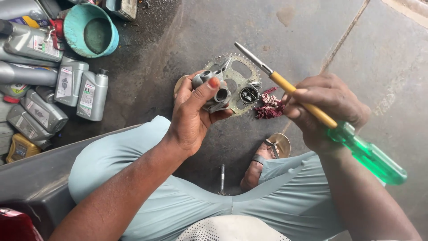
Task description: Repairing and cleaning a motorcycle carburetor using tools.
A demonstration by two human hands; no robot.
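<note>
Far left of frame: grey oil bottles (pixel 67 85) lie and stand in a cluster on the floor, each with a pale rectangular label; one yellow bottle (pixel 20 148) at lower left. Above them, upper left, a teal bowl (pixel 91 30), round, with dark residue inside.

Centre: left hand (pixel 191 114) raised, fingers closed around a small grey metal part (pixel 213 89) with round openings; thumb pressed on its top. Under it, on the floor, a toothed sprocket (pixel 240 82) lies flat, with a red rag (pixel 269 106) just to its right.

Right: right hand (pixel 327 111) grips a screwdriver (pixel 312 109), fingers wrapped on the yellow shank, green clear handle trailing to lower right. Long axis runs lower right to upper left; the tip sits just right of and above the metal part, apart from it. Left hand is the one on the part; the tip points past its upper right side.

Lower centre: a sandalled foot (pixel 263 163) and a bolt (pixel 222 177) on the floor.
</note>
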